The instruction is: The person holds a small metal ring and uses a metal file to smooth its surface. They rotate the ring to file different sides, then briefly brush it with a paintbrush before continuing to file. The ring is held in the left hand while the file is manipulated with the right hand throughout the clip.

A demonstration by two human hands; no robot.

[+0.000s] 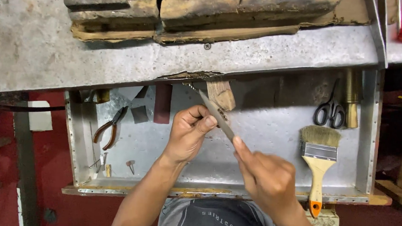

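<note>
My left hand (188, 133) pinches a small metal piece (221, 114) against a wooden peg (220, 93) that juts out from under the workbench edge. My right hand (267, 177) grips a slim flat metal file (215, 114), with the forefinger stretched along it. The file slants up to the left, and its tip lies near the bench edge beside the peg. Both hands work above an open metal drawer (82, 152).
In the drawer lie red-handled pliers (109, 128), black scissors (330, 111), a wide paintbrush (319, 157) with a wooden handle, a brass tube (351, 99), a dark red block (162, 103) and small nails. Worn wooden blocks (198, 10) rest on the grey bench top (37, 47).
</note>
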